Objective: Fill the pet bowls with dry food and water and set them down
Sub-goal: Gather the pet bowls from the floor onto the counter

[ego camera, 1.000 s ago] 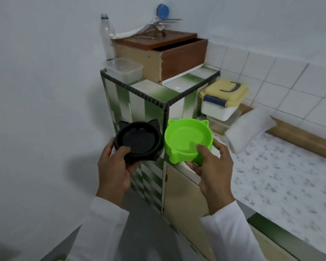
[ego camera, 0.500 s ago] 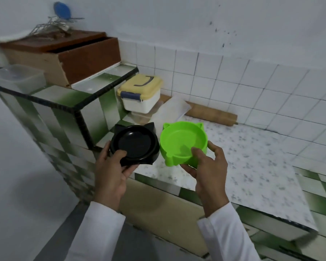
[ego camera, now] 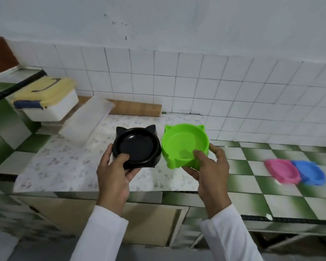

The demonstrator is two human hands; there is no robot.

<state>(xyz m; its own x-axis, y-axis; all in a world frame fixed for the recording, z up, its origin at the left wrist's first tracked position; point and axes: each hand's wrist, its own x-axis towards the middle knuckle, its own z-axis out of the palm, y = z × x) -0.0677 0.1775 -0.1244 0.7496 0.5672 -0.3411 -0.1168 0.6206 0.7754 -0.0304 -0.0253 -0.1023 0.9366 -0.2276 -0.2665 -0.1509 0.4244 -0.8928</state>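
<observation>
Fingers [ego camera: 119,159] of the left hand [ego camera: 114,178]: thumb curled over the near rim of the black bowl [ego camera: 136,146], the rest wrapped beneath it, so the bowl is gripped. Fingers [ego camera: 200,154] of the right hand [ego camera: 209,176]: thumb hooked inside the near rim of the green bowl [ego camera: 184,145], the others curled round its outer wall. Both bowls are held level and side by side above the counter [ego camera: 68,166], almost touching, cat-ear tabs pointing far; both look empty.

Change since the earlier frames: the view has swung right. The wooden box and clear tub on the raised tiled ledge have left the frame. A pink bowl [ego camera: 281,171] and a blue bowl [ego camera: 309,172] now appear far right on the green-checked tiles, touching each other. The grip on each held bowl is unchanged.

Hard to make out: the pink and blue bowls are blurred and their contents cannot be told. The yellow-lidded box [ego camera: 45,98] at far left is smeared. A pale flat sheet [ego camera: 87,119] leans beside it, its kind unclear. A wooden roller [ego camera: 137,109] lies along the tiled wall, partly hidden behind the sheet. The undersides of the held bowls are hidden by the palms.

Edges and room: the speckled counter surface lies bare under and around the held bowls. Its near edge runs just beyond the wrists, above cupboard doors.
</observation>
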